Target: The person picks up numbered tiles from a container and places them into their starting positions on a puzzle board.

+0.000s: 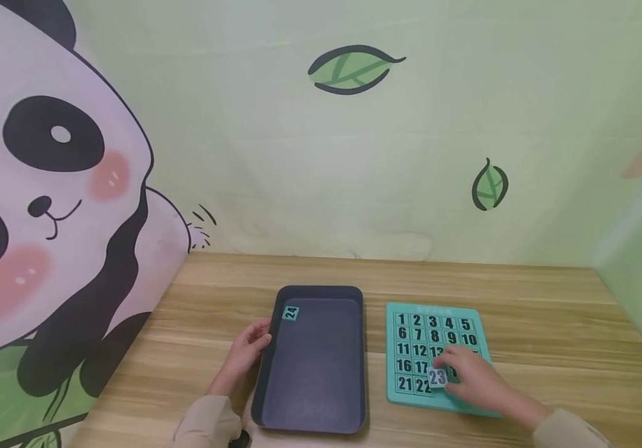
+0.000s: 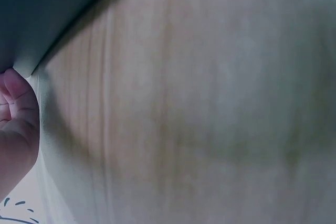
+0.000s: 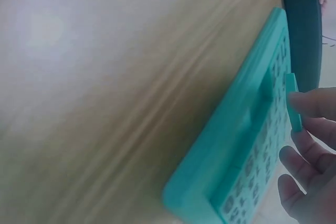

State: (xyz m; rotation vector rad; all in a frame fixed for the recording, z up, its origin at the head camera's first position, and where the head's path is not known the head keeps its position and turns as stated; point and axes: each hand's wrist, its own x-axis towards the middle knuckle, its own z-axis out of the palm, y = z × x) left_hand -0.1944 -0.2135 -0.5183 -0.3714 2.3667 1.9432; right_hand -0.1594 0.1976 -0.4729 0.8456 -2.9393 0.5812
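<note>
My right hand (image 1: 473, 378) pinches a number tile (image 1: 437, 378) marked 23 between thumb and fingers, over the lower part of a turquoise number board (image 1: 390, 373). In the right wrist view the tile (image 3: 293, 100) is seen edge-on, above the board's recess. Numbered tiles fill the upper rows, and 21 and 22 lie in the bottom row; my hand hides some of the right side. With thumb and fingers at its left rim, my left hand (image 1: 245, 353) holds a dark tray (image 1: 364, 373). One tile (image 1: 290, 313) marked 24 lies sideways in the tray's far left corner.
Tray and board stand side by side on a wood-grain table (image 1: 550, 323), with a narrow strip between them. Behind the table rises a pale green backdrop (image 1: 276, 155) with printed leaves and a large panda at the left.
</note>
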